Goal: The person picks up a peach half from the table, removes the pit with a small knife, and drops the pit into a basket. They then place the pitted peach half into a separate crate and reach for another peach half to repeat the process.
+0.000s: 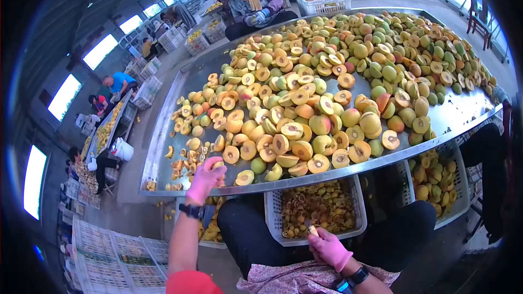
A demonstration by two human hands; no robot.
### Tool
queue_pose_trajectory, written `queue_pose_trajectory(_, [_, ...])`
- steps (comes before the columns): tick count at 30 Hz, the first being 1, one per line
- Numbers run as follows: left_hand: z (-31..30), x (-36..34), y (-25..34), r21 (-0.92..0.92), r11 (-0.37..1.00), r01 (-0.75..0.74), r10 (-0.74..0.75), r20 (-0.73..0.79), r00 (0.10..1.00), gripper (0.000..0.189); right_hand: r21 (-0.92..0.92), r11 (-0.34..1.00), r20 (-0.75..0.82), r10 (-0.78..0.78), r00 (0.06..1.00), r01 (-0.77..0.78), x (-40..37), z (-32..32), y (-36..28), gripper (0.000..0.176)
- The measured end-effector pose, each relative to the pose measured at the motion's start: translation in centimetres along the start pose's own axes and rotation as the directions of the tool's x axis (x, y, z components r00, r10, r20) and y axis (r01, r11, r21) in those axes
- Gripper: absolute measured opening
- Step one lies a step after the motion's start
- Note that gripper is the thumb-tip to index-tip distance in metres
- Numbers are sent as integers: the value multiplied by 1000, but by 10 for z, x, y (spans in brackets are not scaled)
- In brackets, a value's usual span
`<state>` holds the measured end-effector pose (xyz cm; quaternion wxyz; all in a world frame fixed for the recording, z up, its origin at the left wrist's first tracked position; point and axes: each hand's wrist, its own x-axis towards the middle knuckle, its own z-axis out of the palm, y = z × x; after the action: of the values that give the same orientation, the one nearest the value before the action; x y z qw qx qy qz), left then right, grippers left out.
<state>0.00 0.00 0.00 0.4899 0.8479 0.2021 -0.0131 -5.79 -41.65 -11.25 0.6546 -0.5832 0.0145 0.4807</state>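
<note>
My left hand (pixel 207 179), in a pink glove, is over the near left edge of a metal table (pixel 239 189). Its fingers are closed round a yellow piece of peach (pixel 218 165), mostly covered by the glove. Halved and whole peaches (pixel 291 129) are heaped on the table, many halves cut side up with their pits showing. Low in front of my lap, my right hand (pixel 329 249), also gloved in pink, grips a small pale-handled tool (pixel 312 230); its tip is too small to make out. Below that tool's tip sits a crate (pixel 359 207) of brown pits and scraps.
Small peach pieces (pixel 188 164) lie by the table's left corner. A crate of peaches (pixel 460 201) stands under the table on the right. White crates (pixel 117 256) are at lower left. Across the table sits a person (pixel 253 2); others work along the left wall.
</note>
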Motion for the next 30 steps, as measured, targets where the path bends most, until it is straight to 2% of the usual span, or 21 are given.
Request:
queue_pose_trajectory(1, [6, -24, 21, -399, 917, 17, 9, 63, 998, 57, -68, 995, -18, -80, 997, 78, 0, 8, -3, 40])
queue_pose_trajectory(2, [15, -41, 30, -689, 710, 147, 22, 230, 973, 56, -138, 979, -33, -157, 987, 151, -2, 17, -7, 41])
queue_pose_trajectory(3, [46, -58, 32, -865, 373, 334, 96, 394, 914, 55, -254, 943, -54, -235, 971, 214, -20, 11, -11, 40])
queue_pose_trajectory(5, [83, -91, 44, -869, 163, 468, 109, 487, 866, 55, -452, 811, -29, -431, 902, 373, -31, 25, -36, 39])
queue_pose_trajectory(6, [103, -102, 40, -871, 129, 474, 122, 488, 864, 56, -460, 802, -9, -433, 901, 380, -38, 33, -47, 38])
queue_pose_trajectory(7, [123, -117, 48, -871, 202, 449, -6, 457, 890, 61, -481, 784, 28, -433, 901, 392, -43, 36, -51, 38])
queue_pose_trajectory(9, [156, -133, 44, -820, 477, 315, -29, 343, 939, 66, -513, 743, 37, -481, 876, 430, -47, 41, -54, 38])
queue_pose_trajectory(10, [174, -144, 52, -801, 555, 224, -43, 241, 970, 66, -510, 759, 49, -445, 894, 405, -51, 42, -58, 38])
queue_pose_trajectory(13, [204, -155, 54, -746, 666, -3, 33, 25, 999, 58, -498, 768, -1, -466, 885, 403, -51, 46, -55, 38])
queue_pose_trajectory(16, [216, -158, 54, -705, 705, -76, 59, -49, 997, 58, -554, 745, -21, -458, 888, 372, -45, 41, -49, 39])
queue_pose_trajectory(22, [228, -157, 54, -796, 605, -19, -14, -35, 999, 60, -595, 726, -64, -471, 880, 346, -45, 38, -48, 36])
queue_pose_trajectory(25, [233, -155, 60, -725, 689, -4, -54, -57, 997, 63, -635, 713, -61, -430, 901, 298, -45, 36, -53, 37])
queue_pose_trajectory(30, [243, -154, 51, -753, 658, -31, -38, -74, 997, 64, -633, 729, -59, -381, 923, 261, -41, 35, -46, 43])
